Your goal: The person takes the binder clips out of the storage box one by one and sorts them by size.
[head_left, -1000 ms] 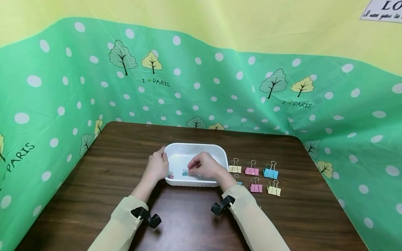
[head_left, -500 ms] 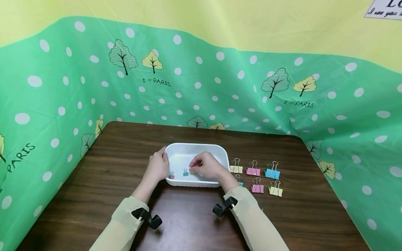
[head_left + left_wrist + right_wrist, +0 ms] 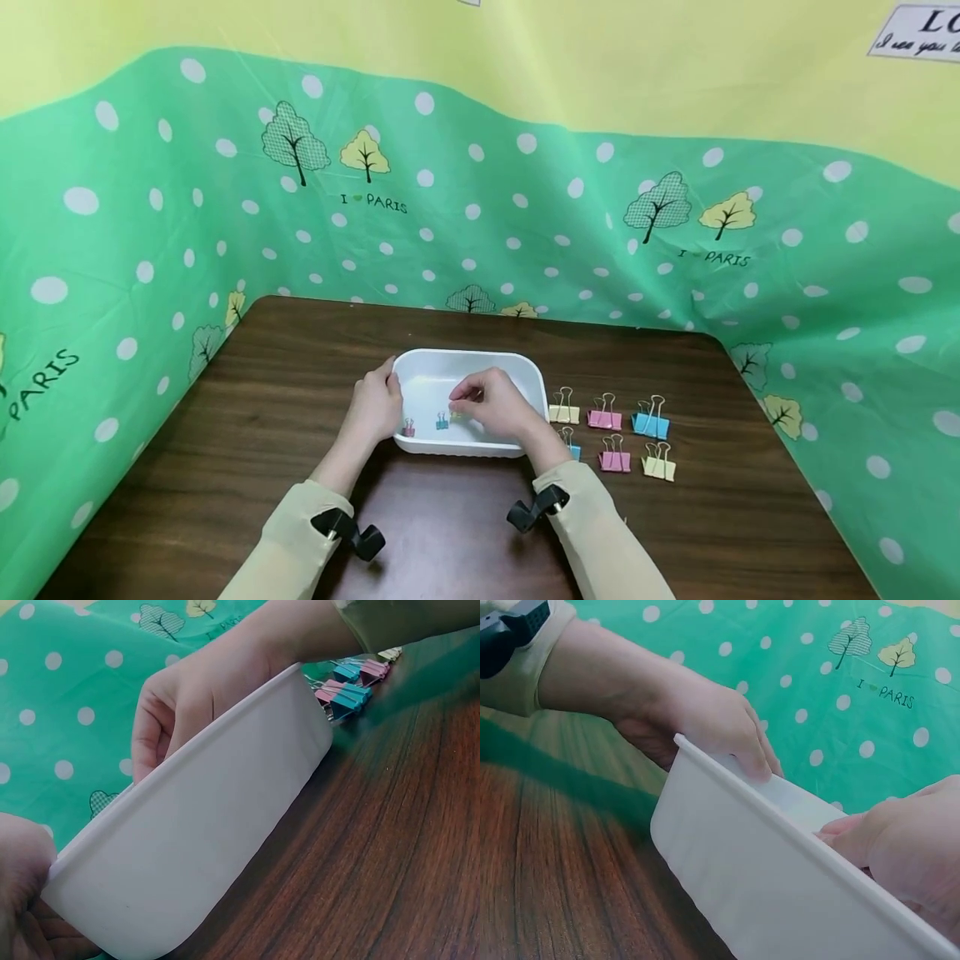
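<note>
A white tray [image 3: 468, 353] stands on the table. My left hand [image 3: 377, 404] grips its left end, thumb at the rim; the left wrist view shows fingers under that end. Inside, a small pink binder clip [image 3: 408, 428] stands in the near left corner, with a small blue binder clip [image 3: 442, 421] to its right. My right hand [image 3: 501, 406] reaches in over the right part of the tray. Its thumb and forefinger pinch a small yellow binder clip [image 3: 455, 415], mostly hidden by the fingers, just right of the blue one. Tray walls hide these clips in both wrist views.
Right of the tray, larger binder clips stand in two rows, among them a yellow one [image 3: 564, 414], a pink one [image 3: 604, 418] and a blue one [image 3: 650, 425]. My right forearm partly covers the near-left blue clip [image 3: 574, 451]. A green dotted curtain [image 3: 465, 233] hangs behind the table.
The right fingertips have shifted slightly within the tray, and a bit of yellow clip now shows beside the blue one. The left hand keeps its grip. The head view has tilted slightly.
</note>
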The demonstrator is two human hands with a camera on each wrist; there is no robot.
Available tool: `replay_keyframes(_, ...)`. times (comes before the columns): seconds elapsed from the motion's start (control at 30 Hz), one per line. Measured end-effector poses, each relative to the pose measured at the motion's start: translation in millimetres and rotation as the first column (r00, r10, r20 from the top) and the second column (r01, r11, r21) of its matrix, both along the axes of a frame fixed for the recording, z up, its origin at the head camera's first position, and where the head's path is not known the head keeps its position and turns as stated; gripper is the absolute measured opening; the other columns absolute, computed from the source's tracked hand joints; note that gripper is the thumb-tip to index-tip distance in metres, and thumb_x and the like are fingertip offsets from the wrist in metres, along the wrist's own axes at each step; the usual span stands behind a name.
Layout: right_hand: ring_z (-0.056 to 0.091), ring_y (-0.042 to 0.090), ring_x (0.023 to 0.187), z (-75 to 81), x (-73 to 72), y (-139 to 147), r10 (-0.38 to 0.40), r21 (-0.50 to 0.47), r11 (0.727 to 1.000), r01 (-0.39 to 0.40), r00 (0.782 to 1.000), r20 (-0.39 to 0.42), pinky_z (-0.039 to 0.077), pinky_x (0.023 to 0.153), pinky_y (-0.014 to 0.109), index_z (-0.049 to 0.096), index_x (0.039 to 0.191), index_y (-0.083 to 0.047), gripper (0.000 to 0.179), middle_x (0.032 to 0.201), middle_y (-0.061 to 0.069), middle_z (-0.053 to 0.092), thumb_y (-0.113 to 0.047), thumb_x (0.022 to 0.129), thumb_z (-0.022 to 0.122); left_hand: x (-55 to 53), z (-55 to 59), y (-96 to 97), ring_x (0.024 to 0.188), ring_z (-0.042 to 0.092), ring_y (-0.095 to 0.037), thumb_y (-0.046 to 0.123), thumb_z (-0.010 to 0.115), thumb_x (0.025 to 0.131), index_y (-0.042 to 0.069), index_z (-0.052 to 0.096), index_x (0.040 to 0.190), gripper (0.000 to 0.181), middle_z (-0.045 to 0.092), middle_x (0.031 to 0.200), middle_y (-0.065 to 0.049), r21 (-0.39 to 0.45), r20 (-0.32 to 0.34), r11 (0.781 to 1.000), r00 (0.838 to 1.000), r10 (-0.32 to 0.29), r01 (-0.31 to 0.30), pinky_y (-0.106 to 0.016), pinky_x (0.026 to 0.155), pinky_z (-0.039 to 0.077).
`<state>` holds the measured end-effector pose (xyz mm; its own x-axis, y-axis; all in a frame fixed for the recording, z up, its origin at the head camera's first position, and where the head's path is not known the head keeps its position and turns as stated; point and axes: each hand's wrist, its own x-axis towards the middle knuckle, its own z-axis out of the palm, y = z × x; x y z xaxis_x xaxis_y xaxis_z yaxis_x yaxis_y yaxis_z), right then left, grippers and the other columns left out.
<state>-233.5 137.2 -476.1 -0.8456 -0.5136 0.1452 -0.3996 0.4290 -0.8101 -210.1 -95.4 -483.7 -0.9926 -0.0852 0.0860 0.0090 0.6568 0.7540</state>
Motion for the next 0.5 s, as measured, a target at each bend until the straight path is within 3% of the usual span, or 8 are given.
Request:
replay_keyframes(0.2, 0.064, 0.011, 0.073, 1.7, -3.2, 2.8, -0.01, -0.051, 0.999, 0.01, 1.0, -0.004, 0.054, 0.069, 0.027, 0.082, 0.093, -0.001, 0.005, 0.083, 0.001, 0.076, -0.005, 0.092, 0.082, -0.4, 4.6, -1.3, 0.132, 0.055, -0.048, 0.016, 0.043, 0.112, 0.0, 0.048, 0.157, 0.049, 0.058, 0.144, -0.03, 0.019, -0.003, 1.0, 1.0, -0.012, 0.012, -0.06, 0.108, 0.046)
replay_keyframes(0.5, 0.067, 0.015, 0.077, 11.4, -2.4, 7.7, -0.01, -0.084, 0.996, 0.009, 1.0, -0.006, 0.056, 0.073, 0.029, 0.082, 0.096, 0.0, 0.005, 0.086, 0.006, 0.077, -0.003, 0.092, 0.081, -1.3, 2.2, -8.0, 0.135, 0.054, -0.042, 0.012, 0.045, 0.11, -0.004, 0.051, 0.153, 0.047, 0.057, 0.146, -0.029, 0.093, -0.017, 0.994, 0.999, -0.048, 0.05, -0.057, 0.11, 0.045)
